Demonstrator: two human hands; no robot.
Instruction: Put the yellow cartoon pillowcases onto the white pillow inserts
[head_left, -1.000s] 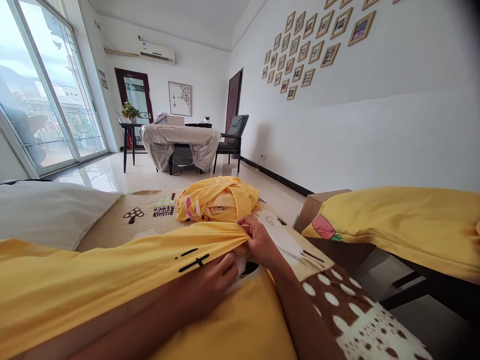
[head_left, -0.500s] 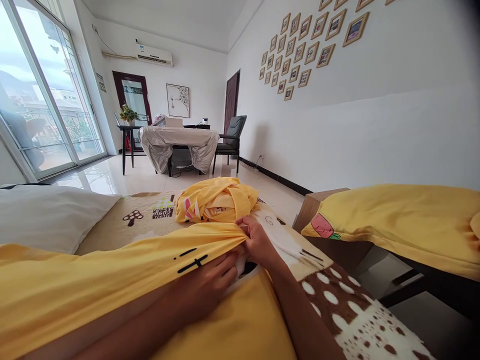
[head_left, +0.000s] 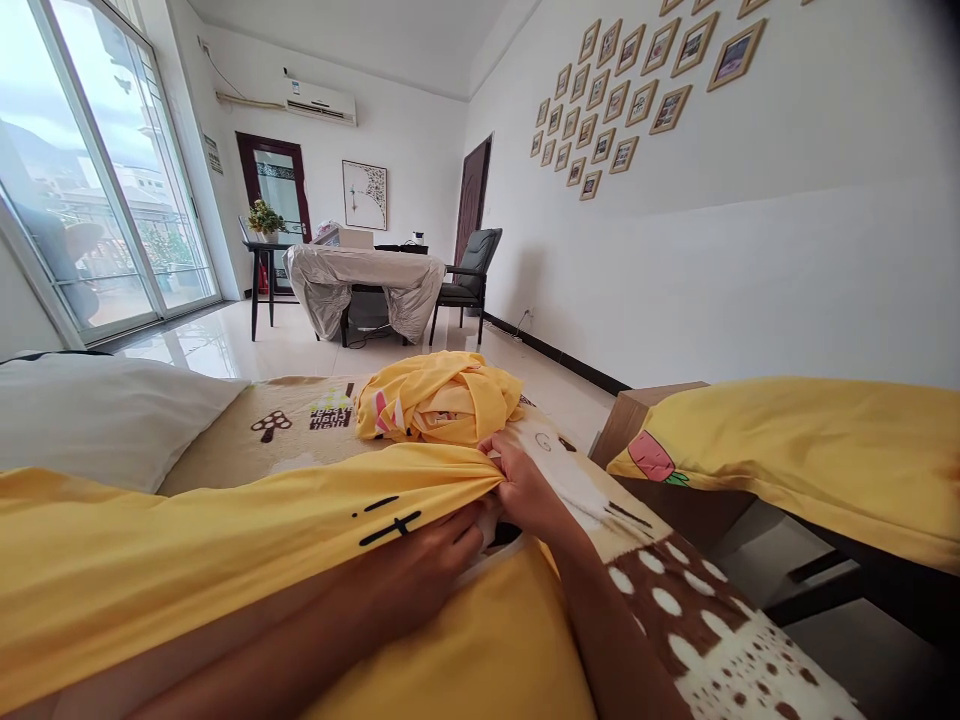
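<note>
A yellow pillowcase with black line marks stretches from the left edge to the middle. My right hand pinches its edge between thumb and fingers and holds it raised. Beneath that raised layer lies my left forearm. My left hand is closed, its fingers curled against white fabric with a black patch beside it; its fingertips are partly hidden. Below both hands spreads more plain yellow fabric. Just beyond them sits a bundled yellow cloth with a pink print.
A white pillow lies at the left on the patterned blanket. At the right, a yellow pillow with a pink printed patch rests over a wooden cabinet. Farther back stand a covered table and a black chair.
The view has shifted slightly, so the room appears moved a little to the right. Both hands keep nearly the same hold and position on the fabric.
</note>
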